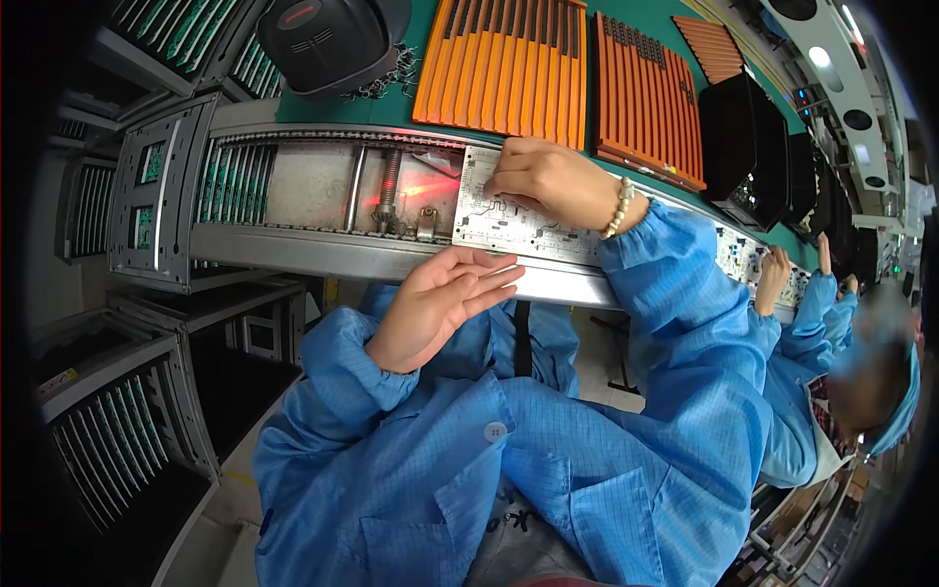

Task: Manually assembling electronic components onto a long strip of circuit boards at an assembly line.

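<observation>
A white printed circuit board (474, 220) lies on the rails of a metal conveyor (362, 247) in front of me. My right hand (548, 181), with a beaded bracelet at its wrist, reaches over the board. Its fingers are curled down together at the board's surface, and whatever is between the fingertips is hidden. My left hand (440, 301) hovers at the conveyor's near edge, palm turned inward. The fingers of this hand are stretched out and hold nothing. Small parts and dark printed lines show on the board below my right hand.
Beyond the conveyor, an orange slotted tray (499, 68) and a brown-orange one (646, 103) hold dark parts on a green surface. Black bins (743, 152) stand to the right. Racks of boards (108, 445) flank my left. A co-worker's hand (773, 279) works further along the line.
</observation>
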A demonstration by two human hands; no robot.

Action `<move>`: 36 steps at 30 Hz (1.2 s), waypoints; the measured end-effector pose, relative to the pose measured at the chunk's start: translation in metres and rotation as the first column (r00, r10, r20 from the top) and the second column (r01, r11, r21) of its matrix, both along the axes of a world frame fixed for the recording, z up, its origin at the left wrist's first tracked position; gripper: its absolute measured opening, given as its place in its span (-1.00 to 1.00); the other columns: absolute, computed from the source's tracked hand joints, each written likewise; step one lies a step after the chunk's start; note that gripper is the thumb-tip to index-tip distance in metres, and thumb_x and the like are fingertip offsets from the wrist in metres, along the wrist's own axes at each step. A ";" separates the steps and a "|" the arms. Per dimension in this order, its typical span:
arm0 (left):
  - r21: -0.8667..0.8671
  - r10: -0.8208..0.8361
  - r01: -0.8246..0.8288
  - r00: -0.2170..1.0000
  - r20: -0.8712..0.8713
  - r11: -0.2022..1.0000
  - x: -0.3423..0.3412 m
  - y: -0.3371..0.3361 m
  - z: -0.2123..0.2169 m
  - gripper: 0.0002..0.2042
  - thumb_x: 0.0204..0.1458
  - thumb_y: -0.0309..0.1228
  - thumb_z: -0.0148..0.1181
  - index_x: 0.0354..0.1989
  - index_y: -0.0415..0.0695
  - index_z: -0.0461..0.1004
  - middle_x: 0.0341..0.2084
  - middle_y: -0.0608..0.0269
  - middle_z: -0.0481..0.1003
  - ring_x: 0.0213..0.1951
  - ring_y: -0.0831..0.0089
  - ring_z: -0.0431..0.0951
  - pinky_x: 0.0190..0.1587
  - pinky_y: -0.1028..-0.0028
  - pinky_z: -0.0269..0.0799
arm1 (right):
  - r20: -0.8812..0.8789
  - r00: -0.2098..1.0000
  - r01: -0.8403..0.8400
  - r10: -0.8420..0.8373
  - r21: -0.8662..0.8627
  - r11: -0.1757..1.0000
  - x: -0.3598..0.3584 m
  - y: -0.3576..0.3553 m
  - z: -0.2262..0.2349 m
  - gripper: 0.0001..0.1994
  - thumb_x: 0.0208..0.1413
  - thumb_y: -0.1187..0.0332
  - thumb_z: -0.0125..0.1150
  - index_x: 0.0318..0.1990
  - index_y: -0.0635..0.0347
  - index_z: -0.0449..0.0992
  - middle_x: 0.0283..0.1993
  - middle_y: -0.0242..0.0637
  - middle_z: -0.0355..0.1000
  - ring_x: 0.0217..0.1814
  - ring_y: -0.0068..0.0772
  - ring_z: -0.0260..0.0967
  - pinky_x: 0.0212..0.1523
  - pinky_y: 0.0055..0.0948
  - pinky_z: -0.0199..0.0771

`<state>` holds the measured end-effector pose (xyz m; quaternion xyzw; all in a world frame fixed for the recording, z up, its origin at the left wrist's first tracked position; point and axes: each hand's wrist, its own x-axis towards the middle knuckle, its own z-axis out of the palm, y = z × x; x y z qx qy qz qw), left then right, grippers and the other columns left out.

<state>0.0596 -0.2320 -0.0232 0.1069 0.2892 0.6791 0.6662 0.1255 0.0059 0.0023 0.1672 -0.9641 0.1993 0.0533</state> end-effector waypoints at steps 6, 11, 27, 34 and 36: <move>-0.024 0.030 -0.030 1.000 -0.007 0.999 -0.001 -0.012 0.003 -0.76 0.25 -0.53 -0.14 0.04 -0.34 0.25 0.19 -0.16 0.25 0.29 0.05 0.22 0.36 0.20 0.11 | 0.094 0.994 -0.060 0.053 0.081 0.995 -0.007 0.001 0.001 -0.77 -0.09 0.47 0.14 -0.22 0.16 0.55 -0.29 -0.35 0.50 -0.06 -0.29 0.36 0.02 -0.34 0.41; -0.038 0.067 -0.067 0.998 0.002 0.997 0.001 -0.020 -0.001 -0.75 0.23 -0.55 -0.14 0.05 -0.35 0.25 0.18 -0.17 0.26 0.28 0.04 0.23 0.37 0.19 0.10 | 0.081 0.989 -0.132 0.124 0.107 0.985 -0.012 0.001 0.004 -0.79 -0.06 0.42 0.09 -0.24 0.13 0.55 -0.30 -0.36 0.49 -0.04 -0.31 0.33 0.05 -0.34 0.39; -0.081 0.158 -0.156 0.987 0.026 0.984 0.014 -0.027 -0.003 -0.77 0.21 -0.57 -0.15 0.00 -0.31 0.30 0.17 -0.17 0.27 0.28 0.04 0.22 0.37 0.21 0.09 | 0.087 0.968 -0.243 0.235 0.105 0.964 -0.014 0.011 -0.002 -0.80 -0.09 0.44 0.11 -0.27 0.18 0.56 -0.42 -0.33 0.43 -0.10 -0.31 0.32 -0.01 -0.34 0.39; -0.107 0.181 -0.178 0.983 0.021 0.978 0.021 -0.026 0.001 -0.79 0.20 -0.56 -0.13 -0.02 -0.30 0.32 0.17 -0.18 0.27 0.29 0.04 0.22 0.37 0.21 0.08 | 0.035 0.962 -0.273 0.271 0.057 0.960 -0.015 0.015 0.002 -0.82 -0.11 0.46 0.13 -0.29 0.19 0.56 -0.41 -0.32 0.43 -0.14 -0.29 0.31 -0.03 -0.33 0.40; -0.117 0.184 -0.181 0.983 0.013 0.976 0.023 -0.025 0.003 -0.79 0.20 -0.56 -0.12 -0.03 -0.30 0.32 0.17 -0.18 0.27 0.29 0.04 0.22 0.37 0.21 0.07 | 0.035 0.962 -0.272 0.271 0.036 0.962 -0.014 0.017 0.002 -0.82 -0.11 0.46 0.13 -0.30 0.19 0.56 -0.41 -0.32 0.44 -0.15 -0.29 0.31 -0.03 -0.33 0.40</move>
